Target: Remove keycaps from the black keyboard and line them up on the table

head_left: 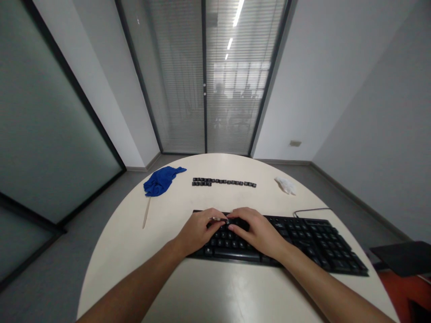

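A black keyboard (232,255) lies on the table, partly covered by my hands and right forearm. My left hand (198,231) is over its upper left part, closed round a small, thin metal tool (215,219). The tool lies between thumb and fingers and points right, its dark tip low over the keys; its exact kind is too small to make out. Opposite it, my right hand (257,229) rests over the middle keys. Its thumb and forefinger are apart, on either side of the tool's tip, and its other fingertips are partly hidden.
Loose black keycaps (224,181) lie in rows behind the keyboard. At the left are a blue cloth (161,181) and a thin pale stick (146,213); a crumpled white tissue (285,185) lies at the right. The keyboard cable (311,210) runs off the right edge of the round table (215,291).
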Available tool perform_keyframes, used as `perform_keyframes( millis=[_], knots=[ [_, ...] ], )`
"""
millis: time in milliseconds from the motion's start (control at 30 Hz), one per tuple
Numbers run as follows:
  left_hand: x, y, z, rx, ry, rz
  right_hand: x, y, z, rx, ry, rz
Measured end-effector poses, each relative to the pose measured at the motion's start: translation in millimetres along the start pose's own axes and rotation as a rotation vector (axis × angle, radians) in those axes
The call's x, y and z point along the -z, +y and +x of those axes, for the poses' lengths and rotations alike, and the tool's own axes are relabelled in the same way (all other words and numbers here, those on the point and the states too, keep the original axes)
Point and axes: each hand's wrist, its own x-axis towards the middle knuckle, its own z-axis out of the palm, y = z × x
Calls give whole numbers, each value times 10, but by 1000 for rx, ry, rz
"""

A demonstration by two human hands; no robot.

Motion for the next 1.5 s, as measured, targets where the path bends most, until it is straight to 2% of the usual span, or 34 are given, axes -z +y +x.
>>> perform_keyframes(
  millis=[300,567,833,1033,1233,1500],
  knots=[
    [-24,-49,-28,-47,-11,28,-5,36,4,106,-8,-3],
    [-31,-26,-11,54,67,45,-35,65,-16,75,22,-68],
    [-57,-52,17,177,115,-157,-88,101,-22,87,46,-158],
    [-72,-56,29,260,166,-227,-80,77,-29,89,68,-159],
    [-65,-179,4,302,271,-226,-55,41,-16,-18,93,-121],
    [-13,-301,-14,359,289,-209,-30,96,57,-176,140,-11]
  ],
)
